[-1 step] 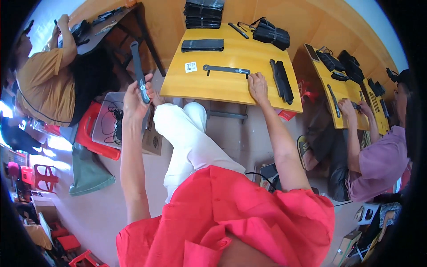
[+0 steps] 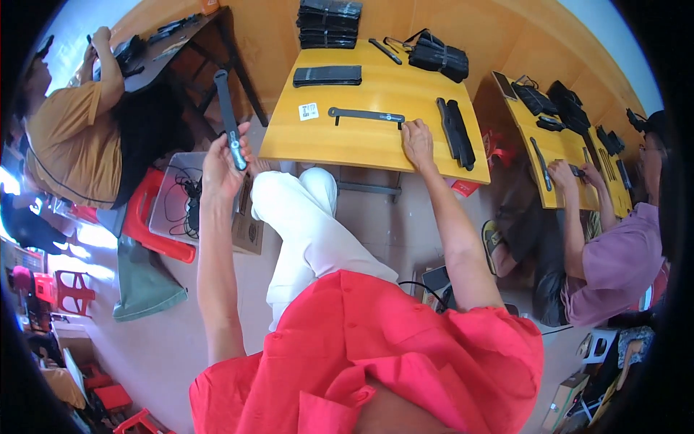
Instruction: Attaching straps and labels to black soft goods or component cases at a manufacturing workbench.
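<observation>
Leftmost, at the upper left of the frame, a co-worker in a tan shirt [image 2: 72, 137] sits at a dark table [image 2: 163, 56]. Below and to the right are a red stool [image 2: 142, 217] and a clear bin [image 2: 163, 210] with black cables [image 2: 190, 194]. Left of centre, the wearer's left hand [image 2: 225, 163] is closed on the lower end of a dark bar [image 2: 227, 105], which is raised clear of the yellow table [image 2: 289, 141] and tilted, its top toward the left. On the table, at upper centre, lie a white label [image 2: 308, 111], a folded black strip [image 2: 327, 76] and a second bar [image 2: 365, 114], set crosswise with a short dark tab below each end. The right hand [image 2: 418, 145] has its fingers bunched at this bar's right end; whether they pinch it or only rest there, I cannot tell. To their right lies a pair of black strips [image 2: 455, 134]. The step in hand seems to be handling two bars at once; the next move, I judge, calls for a steady left grip and light right fingertips, so the second bar does not slide
</observation>
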The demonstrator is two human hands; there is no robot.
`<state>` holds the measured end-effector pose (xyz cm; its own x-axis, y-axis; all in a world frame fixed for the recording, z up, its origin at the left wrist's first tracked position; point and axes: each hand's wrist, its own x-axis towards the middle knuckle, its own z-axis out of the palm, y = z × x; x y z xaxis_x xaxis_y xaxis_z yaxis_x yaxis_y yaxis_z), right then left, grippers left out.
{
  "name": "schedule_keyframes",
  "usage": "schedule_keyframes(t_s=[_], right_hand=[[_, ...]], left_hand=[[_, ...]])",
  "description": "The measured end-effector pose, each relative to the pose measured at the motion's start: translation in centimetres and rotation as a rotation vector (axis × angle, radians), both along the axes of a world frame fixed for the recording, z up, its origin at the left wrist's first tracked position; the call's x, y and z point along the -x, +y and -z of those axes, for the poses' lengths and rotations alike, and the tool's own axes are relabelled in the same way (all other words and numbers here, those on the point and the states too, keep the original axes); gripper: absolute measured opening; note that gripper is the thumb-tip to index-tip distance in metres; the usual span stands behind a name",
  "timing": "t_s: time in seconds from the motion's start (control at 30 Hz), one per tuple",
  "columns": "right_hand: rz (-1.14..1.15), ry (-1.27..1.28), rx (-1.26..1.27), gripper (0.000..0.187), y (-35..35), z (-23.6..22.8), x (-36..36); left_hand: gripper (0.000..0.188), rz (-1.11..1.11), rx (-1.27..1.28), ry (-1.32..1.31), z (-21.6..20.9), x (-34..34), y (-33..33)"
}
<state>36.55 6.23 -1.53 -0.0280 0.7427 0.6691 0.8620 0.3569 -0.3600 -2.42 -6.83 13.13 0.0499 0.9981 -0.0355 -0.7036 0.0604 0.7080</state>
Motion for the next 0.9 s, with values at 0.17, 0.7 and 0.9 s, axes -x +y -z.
schedule_keyframes(t_s=[0.17, 0.7, 0.9], right_hand=[[-0.005, 0.025, 0.011, 0.016, -0.5, -0.3, 0.1], [0.05, -0.022, 0.124, 0.015, -0.6, -1.6, 1.1], [0.038, 0.042, 0.131, 0.016, -1.4, -3.0, 1.6]], left_hand=[[0.04, 0.146, 0.019, -0.094, 1.1, -3.3, 1.0], [0.043, 0.432, 0.129, -0.006, 8.0, -13.4, 9.4], [0.037, 0.468, 0.162, 0.025, 9.9, -15.1, 11.3]])
